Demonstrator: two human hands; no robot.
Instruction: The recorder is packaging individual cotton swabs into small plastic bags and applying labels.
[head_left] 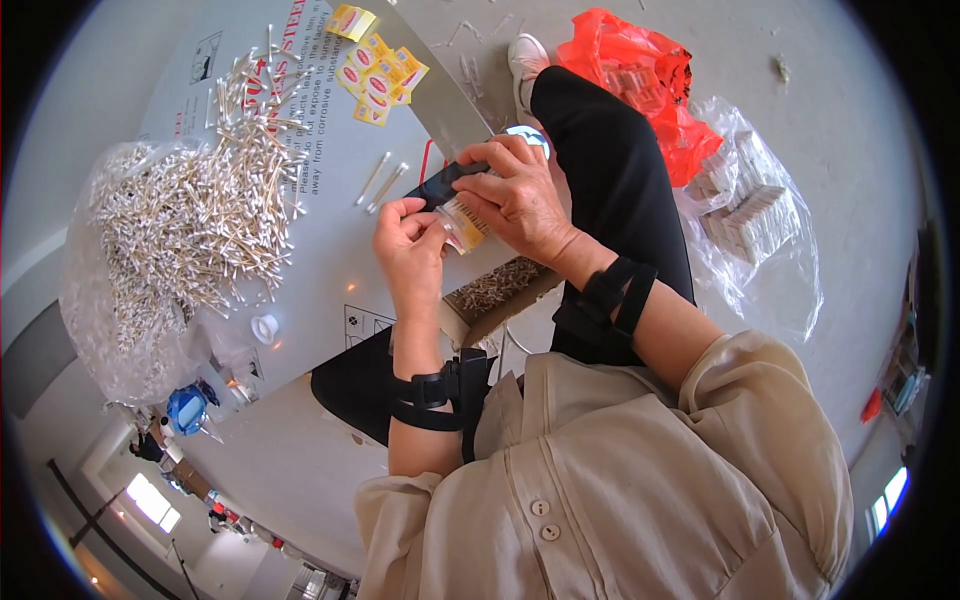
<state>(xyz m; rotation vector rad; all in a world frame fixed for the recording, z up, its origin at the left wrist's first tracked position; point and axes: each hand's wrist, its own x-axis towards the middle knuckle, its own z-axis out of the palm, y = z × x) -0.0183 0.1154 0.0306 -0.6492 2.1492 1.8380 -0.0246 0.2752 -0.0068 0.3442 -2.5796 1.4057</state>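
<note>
A small clear container of cotton swabs with a yellow label [462,226] is between my hands at the table's near edge. My left hand [412,255] pinches its left end with thumb and fingers. My right hand [522,200] is closed over its far right side, with fingertips against it. Partly hidden behind my fingers is a dark flat strip [440,185]. A few loose cotton swabs [388,186] lie on the table just beyond my left hand. Below my hands, an open cardboard box [500,290] holds a heap of brown sticks.
A large heap of cotton swabs [190,225] spills from a clear bag on the table [330,240]. Yellow printed cards [378,80] lie at the far edge. A white cap [264,328] sits near the heap. On the floor are a red bag [630,75] and a clear bag of packs [750,215].
</note>
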